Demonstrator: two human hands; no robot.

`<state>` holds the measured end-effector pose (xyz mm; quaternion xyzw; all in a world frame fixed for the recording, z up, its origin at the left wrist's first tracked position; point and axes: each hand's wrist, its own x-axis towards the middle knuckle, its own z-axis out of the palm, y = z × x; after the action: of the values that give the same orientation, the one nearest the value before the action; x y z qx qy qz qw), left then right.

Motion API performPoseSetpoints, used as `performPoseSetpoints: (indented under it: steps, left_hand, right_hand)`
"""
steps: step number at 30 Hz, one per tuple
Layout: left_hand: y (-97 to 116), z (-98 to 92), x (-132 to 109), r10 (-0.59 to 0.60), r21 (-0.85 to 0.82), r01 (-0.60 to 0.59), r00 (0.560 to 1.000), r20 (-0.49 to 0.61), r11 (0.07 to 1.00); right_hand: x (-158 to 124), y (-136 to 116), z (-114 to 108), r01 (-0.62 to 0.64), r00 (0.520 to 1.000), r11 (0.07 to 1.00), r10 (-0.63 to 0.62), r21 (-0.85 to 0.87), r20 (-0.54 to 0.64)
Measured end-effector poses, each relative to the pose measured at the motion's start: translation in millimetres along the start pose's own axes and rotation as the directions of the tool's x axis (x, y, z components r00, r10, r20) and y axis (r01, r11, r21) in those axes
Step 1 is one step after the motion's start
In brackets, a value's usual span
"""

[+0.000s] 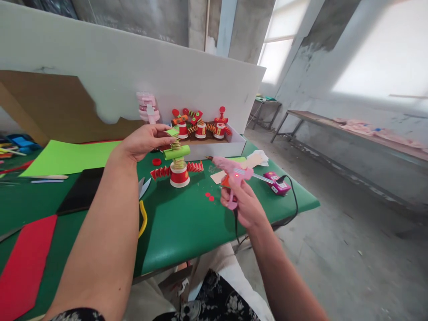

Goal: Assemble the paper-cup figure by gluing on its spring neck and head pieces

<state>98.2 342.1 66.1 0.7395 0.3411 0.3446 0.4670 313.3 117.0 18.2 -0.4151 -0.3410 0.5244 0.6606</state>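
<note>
My left hand (pixel 145 140) pinches a small green paper piece (pixel 173 132) at the top of a paper-cup figure (pixel 179 174). The figure has a red-and-white cup base, folded red paper arms, a yellow accordion neck and a green paper roll (pixel 176 153). My right hand (pixel 245 204) is closed around the handle of a pink hot glue gun (pixel 230 171). Its nozzle points left toward the figure and a red light glows on its body. Both sit over the green table (pixel 187 223).
A white box (pixel 230 145) behind the figure holds several finished red cup figures. A pink roll stack (pixel 147 107) stands beside it. Green paper (pixel 67 157), a black sheet (pixel 82 189), red sheet (pixel 23 267), a yellow-handled tool (pixel 143 216) and a pink plug unit (pixel 278 183) lie around.
</note>
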Motion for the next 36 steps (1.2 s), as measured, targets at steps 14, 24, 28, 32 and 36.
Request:
performPoseSetpoints:
  steps: [14,24,28,32,36]
  left_hand:
    - [3.6,4.7,-3.1,0.025,0.017,-0.025,1.000,-0.007,1.000]
    - [4.6,2.5,-2.0,0.019,0.041,-0.019,1.000,-0.002,0.999]
    - [5.2,2.3,-2.0,0.012,0.034,-0.012,1.000,-0.008,0.999]
    - [7.3,3.0,-3.3,0.001,0.033,-0.001,1.000,0.000,0.999]
    - [7.8,3.4,-3.8,0.000,0.028,0.000,1.000,-0.003,1.000]
  right_hand:
    - [48.0,33.8,47.6,0.217,0.976,0.901,-0.208,-0.375,0.065]
    - [52.3,35.1,50.8,0.231,0.973,0.919,-0.211,-0.319,0.096]
    - [53.3,36.5,52.7,0.235,0.972,0.926,-0.215,-0.296,0.101]
    - [53.9,37.3,54.6,0.223,0.975,0.934,-0.208,-0.279,0.081]
    - [55.2,38.8,54.9,0.219,0.975,0.938,-0.205,-0.269,0.081]
